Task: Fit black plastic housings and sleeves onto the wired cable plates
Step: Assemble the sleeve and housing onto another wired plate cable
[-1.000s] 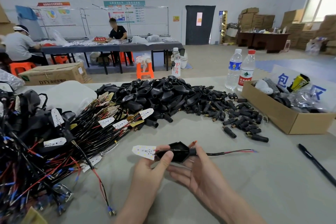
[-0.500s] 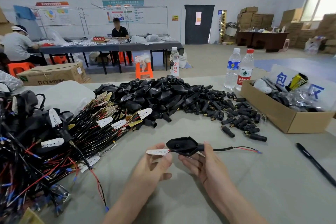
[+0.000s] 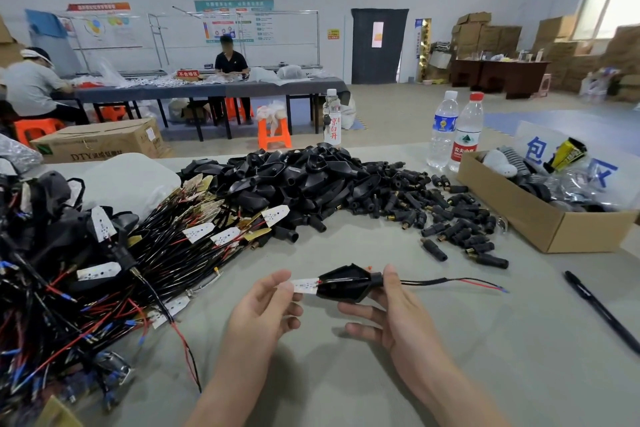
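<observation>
Above the grey table, my left hand (image 3: 266,305) pinches the white end of a wired cable plate (image 3: 304,285). Most of that plate sits inside a black plastic housing (image 3: 343,282), which my right hand (image 3: 388,312) grips at its narrow neck. Red and black wires (image 3: 460,282) trail out to the right of my right hand. A heap of black housings (image 3: 287,177) lies at the table's middle back, with small black sleeves (image 3: 450,218) scattered to its right. A tangle of wired plates (image 3: 104,263) fills the left side.
An open cardboard box (image 3: 540,222) with bags stands at the right. Two water bottles (image 3: 453,132) and a white bottle (image 3: 331,118) stand at the back edge. A black pen (image 3: 602,312) lies at the right. Two people sit at a far table (image 3: 207,90).
The white plate has slid further into the housing, and less of it shows at my left fingers. Both hands moved slightly closer together.
</observation>
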Tool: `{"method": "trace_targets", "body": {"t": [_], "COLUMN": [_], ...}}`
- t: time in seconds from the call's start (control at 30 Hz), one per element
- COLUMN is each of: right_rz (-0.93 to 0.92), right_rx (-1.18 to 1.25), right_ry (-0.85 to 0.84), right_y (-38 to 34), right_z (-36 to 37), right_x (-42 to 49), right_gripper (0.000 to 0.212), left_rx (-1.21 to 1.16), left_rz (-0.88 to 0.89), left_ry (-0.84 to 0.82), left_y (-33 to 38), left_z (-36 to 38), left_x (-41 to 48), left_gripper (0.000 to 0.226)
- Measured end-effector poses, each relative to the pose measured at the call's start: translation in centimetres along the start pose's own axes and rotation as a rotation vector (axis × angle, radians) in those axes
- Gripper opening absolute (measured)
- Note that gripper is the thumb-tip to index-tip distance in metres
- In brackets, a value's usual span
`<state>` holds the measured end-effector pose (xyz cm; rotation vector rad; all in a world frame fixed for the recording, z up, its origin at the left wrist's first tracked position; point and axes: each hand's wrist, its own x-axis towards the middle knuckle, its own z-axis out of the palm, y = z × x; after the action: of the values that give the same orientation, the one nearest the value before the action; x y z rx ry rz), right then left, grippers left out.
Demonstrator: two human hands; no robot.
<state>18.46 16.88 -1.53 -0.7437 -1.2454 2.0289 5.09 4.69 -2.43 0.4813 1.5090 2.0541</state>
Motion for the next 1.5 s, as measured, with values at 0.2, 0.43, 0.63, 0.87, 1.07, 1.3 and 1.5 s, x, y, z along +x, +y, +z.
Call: {"method": "trace_targets", "body": {"t": [0.2,0.43,0.63,0.87,1.07,1.3,1.5], "right_rz": [0.026,0.034,0.057,0.068,0.090,0.104,0.119], "right_rx": [-0.019,-0.007,0.040,0.083,0.107,0.172,0.262], "right_ry": [-0.054,-0.091,-0.151,-0.215,-0.242,-0.256,-0.277], "right_y": [0.1,0.3,0.4,0.2,0.2,0.3,-0.1], "right_z": [0.4,1.1,1.3,1.5,1.7,1.7,1.5], "right_x": [-0.2,-0.3,-0.3,-0.6,-0.8,-1.0,-0.9], "right_gripper": [0.047,0.043,0.047,0.044,0.042,0.041,0.042], "left_rx": [0.319,0.336,0.191,-0.019,-0.241,0.158,0.210], "left_rz": [0.180,0.212,0.102,-0.017,-0.154,0.134,0.170], "left_ry": [-0.008,0.072,0.048,0.104,0.078,0.136,0.069], "left_y": [-0.2,0.1,-0.1,-0.3,-0.1,-0.4,-0.4], "left_z": [0.6,0.9,1.4,1.6,1.7,2.1,2.2], "left_x": [-0.9,-1.5,-1.4,-1.0,-0.8,-1.6,-1.4], "left_gripper": [0.014,0.002,0.004,0.009,0.007,0.008,0.021]}}
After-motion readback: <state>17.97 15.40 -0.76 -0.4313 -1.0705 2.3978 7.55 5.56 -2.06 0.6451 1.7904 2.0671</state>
